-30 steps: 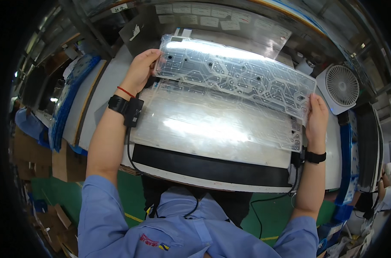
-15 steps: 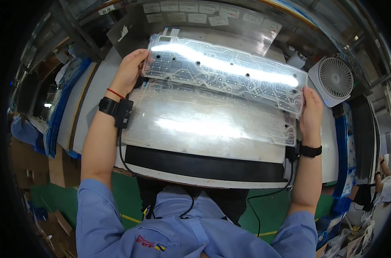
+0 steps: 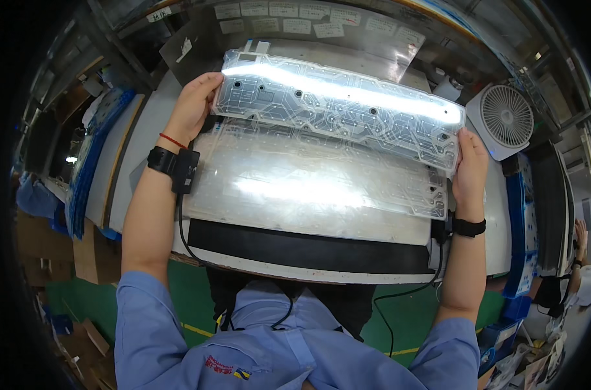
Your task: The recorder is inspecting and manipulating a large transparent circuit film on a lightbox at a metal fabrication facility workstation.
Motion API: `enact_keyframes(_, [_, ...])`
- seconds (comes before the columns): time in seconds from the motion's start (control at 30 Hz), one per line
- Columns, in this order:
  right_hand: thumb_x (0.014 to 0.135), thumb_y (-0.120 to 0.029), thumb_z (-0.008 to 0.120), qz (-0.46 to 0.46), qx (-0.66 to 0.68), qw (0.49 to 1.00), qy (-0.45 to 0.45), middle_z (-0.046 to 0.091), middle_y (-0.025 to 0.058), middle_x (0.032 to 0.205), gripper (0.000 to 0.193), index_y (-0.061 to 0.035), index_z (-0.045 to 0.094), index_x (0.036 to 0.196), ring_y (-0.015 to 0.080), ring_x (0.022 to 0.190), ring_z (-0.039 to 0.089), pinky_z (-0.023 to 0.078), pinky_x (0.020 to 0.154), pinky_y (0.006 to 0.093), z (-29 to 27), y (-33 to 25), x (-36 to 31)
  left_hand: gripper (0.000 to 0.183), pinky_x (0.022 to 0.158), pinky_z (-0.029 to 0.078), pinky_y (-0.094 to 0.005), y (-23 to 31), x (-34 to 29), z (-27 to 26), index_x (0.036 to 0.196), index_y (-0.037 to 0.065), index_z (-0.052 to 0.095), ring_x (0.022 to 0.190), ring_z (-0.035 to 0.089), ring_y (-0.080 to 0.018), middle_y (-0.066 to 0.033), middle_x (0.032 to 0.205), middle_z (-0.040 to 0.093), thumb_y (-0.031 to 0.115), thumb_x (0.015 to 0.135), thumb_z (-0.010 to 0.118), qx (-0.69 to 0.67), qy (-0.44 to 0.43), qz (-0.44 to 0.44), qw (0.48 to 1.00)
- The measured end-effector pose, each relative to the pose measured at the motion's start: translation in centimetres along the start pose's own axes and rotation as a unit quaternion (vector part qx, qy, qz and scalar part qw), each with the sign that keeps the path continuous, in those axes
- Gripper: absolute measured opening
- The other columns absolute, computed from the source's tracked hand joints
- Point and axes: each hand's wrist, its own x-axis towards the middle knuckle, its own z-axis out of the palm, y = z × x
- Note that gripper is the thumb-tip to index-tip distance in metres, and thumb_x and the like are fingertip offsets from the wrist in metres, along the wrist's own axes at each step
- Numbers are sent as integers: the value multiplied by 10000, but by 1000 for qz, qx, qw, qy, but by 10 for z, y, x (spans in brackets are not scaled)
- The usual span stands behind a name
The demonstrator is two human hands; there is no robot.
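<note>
Between my two hands I hold up a clear, flexible keyboard membrane sheet (image 3: 334, 117) with printed circuit traces and small dark holes. Its left end is pinched in my left hand (image 3: 200, 103). My right hand (image 3: 471, 162) grips its lower right corner. Two short tail connectors (image 3: 257, 47) stick up from its upper left edge. A bright band of reflected light runs along it. Below it, a similar clear membrane sheet (image 3: 432, 203) lies on a shiny flat plate (image 3: 302, 218), partly hidden by the held one.
A black strip (image 3: 308, 252) runs along the table's near edge. At the right stand a white fan (image 3: 505, 123) and blue trays (image 3: 523, 227). Blue-edged stacked sheets (image 3: 97, 162) sit at the left. Cables (image 3: 181, 231) hang from my wrist bands. A co-worker's arm (image 3: 576, 260) shows far right.
The held sheet has shifted very slightly and its glare band has moved upward. My hands keep their grip. The co-worker's hand at far right has moved.
</note>
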Motion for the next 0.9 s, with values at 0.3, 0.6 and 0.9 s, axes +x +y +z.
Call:
enact_keyframes(0.3, [961,-209,539,-20,-7,1000,18,550,-56,690,217,-13,627,925,-5,549,395,294,493,162,8,-2,-3,184,599,396,-191,0,-1,5,979,56,616,649,500,-44,40,768,589,210,958,518,-3,22,8,1000])
enact_keyframes(0.6, [972,-218,514,-78,22,996,40,564,-13,689,254,19,603,990,40,564,461,356,509,180,2,-6,-5,203,518,353,-189,4,-3,-10,969,51,610,588,482,-58,22,710,582,224,973,503,-103,-59,97,988])
enact_keyframes(0.9, [952,-115,515,-50,-23,998,-26,634,40,835,264,39,508,1167,76,710,564,443,654,193,15,-13,-9,237,777,474,-215,4,-4,8,1136,16,577,843,586,-87,-27,961,631,153,947,538,-24,5,72,997])
